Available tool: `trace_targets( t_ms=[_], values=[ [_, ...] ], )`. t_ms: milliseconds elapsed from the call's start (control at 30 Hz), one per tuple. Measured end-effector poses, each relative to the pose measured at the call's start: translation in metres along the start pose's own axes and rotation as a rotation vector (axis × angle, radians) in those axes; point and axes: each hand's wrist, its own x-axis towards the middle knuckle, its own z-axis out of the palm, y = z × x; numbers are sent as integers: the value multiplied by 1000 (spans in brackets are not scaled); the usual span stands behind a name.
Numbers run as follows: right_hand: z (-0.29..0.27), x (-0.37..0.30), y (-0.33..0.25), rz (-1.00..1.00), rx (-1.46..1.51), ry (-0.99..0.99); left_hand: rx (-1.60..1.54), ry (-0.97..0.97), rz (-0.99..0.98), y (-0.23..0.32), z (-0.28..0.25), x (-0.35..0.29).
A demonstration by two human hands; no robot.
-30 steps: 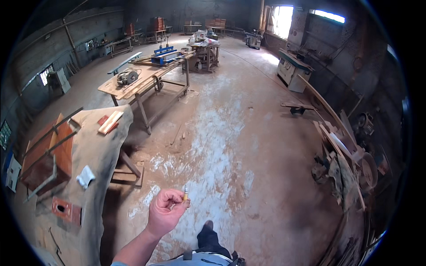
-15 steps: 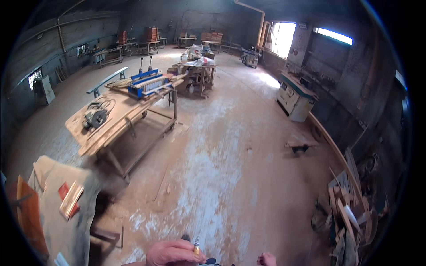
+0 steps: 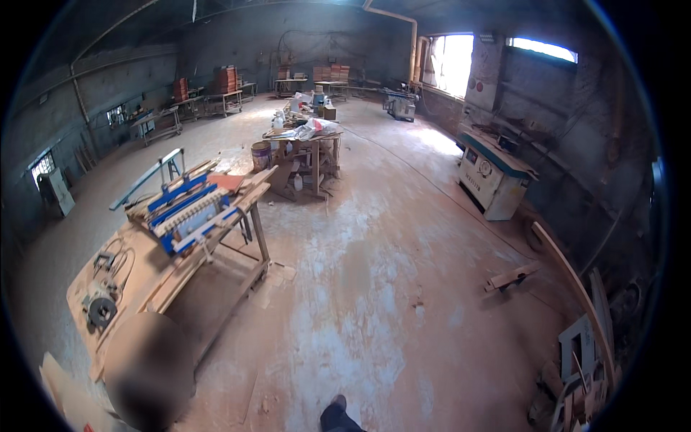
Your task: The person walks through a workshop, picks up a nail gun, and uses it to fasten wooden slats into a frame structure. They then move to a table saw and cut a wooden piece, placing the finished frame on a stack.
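Neither of my hands shows in the head view. Only the dark toe of my shoe (image 3: 337,415) pokes in at the lower edge, on the dusty floor (image 3: 403,288). To my left stands a long wooden workbench (image 3: 169,277). On it lie a blue and white clamping jig (image 3: 188,211) and a circular saw (image 3: 101,306) with its cable. A blurred dark patch (image 3: 147,371) covers the bench's near end.
A second cluttered table (image 3: 306,140) with a bucket (image 3: 260,154) stands further back. A white and green machine (image 3: 495,176) sits by the right wall. Wood offcuts (image 3: 512,276) and stacked boards (image 3: 583,345) lie at the right. More benches line the far wall.
The view has swung up and moved forward along the workbench. My left hand, raised with a small thing a second ago, sank to the lower edge and is now out of view.
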Motion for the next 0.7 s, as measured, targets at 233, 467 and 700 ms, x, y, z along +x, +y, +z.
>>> trace_targets(
  t_ms=[233, 467, 700],
  values=[
    [-87, 105, -431, -354, 170, -22, 2, 87, -25, -50, -197, 162],
    [-83, 111, -762, -663, 328, 38, -13, 91, -37, -110, -428, 300],
    [-35, 179, -828, -82, 69, 35, -1, 128, -76, -150, -639, 458]
  ],
)
